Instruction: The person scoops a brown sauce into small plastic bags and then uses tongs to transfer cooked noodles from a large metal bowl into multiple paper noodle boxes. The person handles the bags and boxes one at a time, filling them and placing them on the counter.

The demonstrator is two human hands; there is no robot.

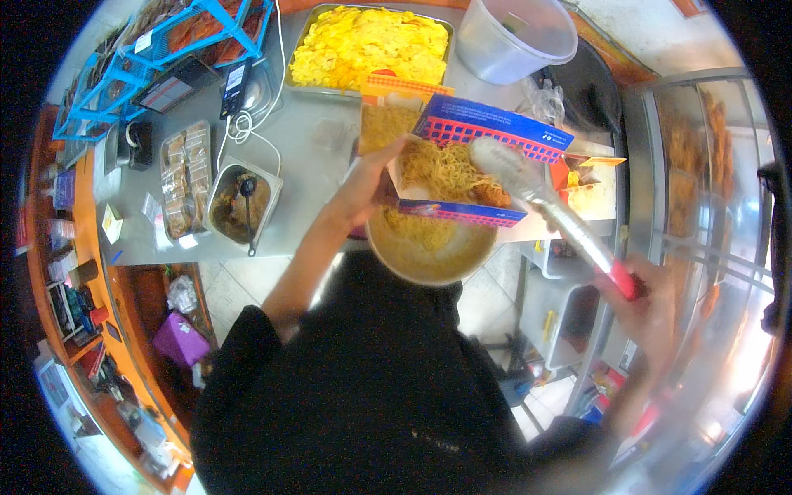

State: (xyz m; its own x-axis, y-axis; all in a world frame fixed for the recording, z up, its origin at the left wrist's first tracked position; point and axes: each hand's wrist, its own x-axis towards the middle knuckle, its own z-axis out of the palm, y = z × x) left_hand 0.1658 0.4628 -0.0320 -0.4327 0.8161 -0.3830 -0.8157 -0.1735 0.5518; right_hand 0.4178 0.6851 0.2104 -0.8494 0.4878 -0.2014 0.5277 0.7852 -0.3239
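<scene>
My left hand (365,185) grips the left side of a blue and pink takeaway carton (495,127) with its flaps spread. Noodles (442,164) fill it, and a browned piece of food (493,193) lies at the right end. Metal tongs (557,213) with a red grip are in my right hand (643,303), which is blurred. Their head overlaps the carton's right part; whether the tips pinch anything is hidden. Beneath the carton is a round bowl (433,269) with more noodles. Behind stands a yellow carton (405,86), also holding noodles.
A metal tray (448,31) of yellow egg-like food and a clear plastic tub (520,43) stand at the back. Left on the steel counter (303,185) are a sauce pan (272,216) with a black ladle, a tray of wrapped packets (185,179) and a corded phone-like device (234,90).
</scene>
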